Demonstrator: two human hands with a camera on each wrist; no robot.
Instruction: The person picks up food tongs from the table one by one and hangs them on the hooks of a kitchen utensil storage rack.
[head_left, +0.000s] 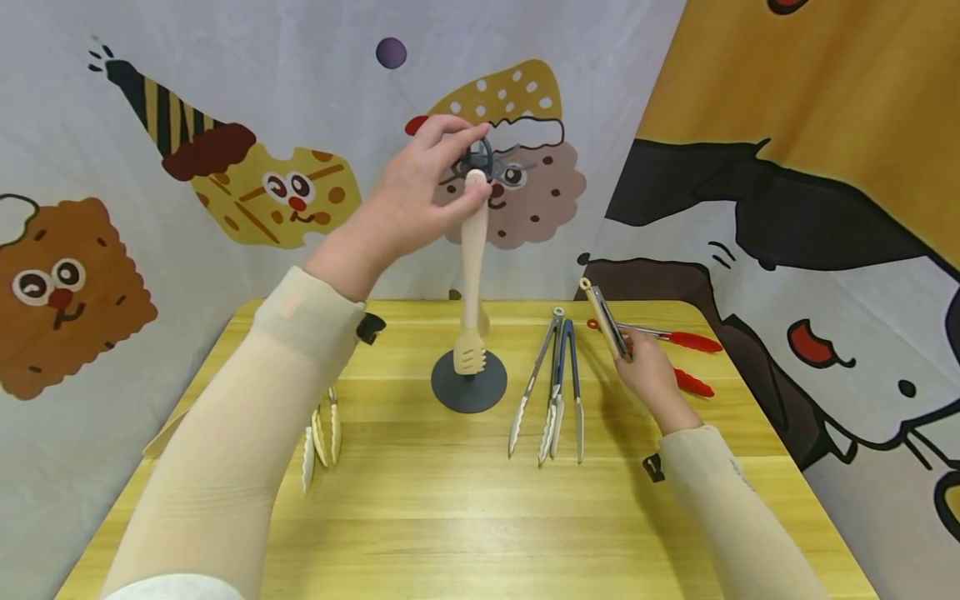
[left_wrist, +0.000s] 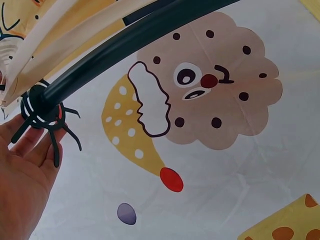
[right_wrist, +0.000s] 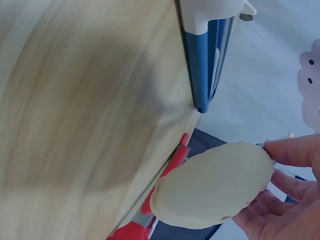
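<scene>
A dark stand has a round base [head_left: 452, 390] on the table and a hooked top [left_wrist: 49, 106]. My left hand [head_left: 420, 187] grips that top, fingers by its ring and thumb against the upper end of the beige tongs [head_left: 472, 250]. These tongs hang down along the pole, their toothed end just above the base. On the right, my right hand [head_left: 647, 371] holds metal tongs with cream parts [head_left: 603, 317], ring end tilted up and away. Their cream head [right_wrist: 215, 185] is large in the right wrist view and hides part of the scene behind it.
Silver tongs [head_left: 534, 382] and blue-handled tongs [head_left: 576, 375] lie right of the stand. Red tongs [head_left: 693, 342] lie beyond my right hand. Several cream and pale tong tips [head_left: 334, 433] show beside my left forearm. A cartoon-printed cloth [head_left: 315, 50] hangs behind the wooden table [head_left: 480, 517].
</scene>
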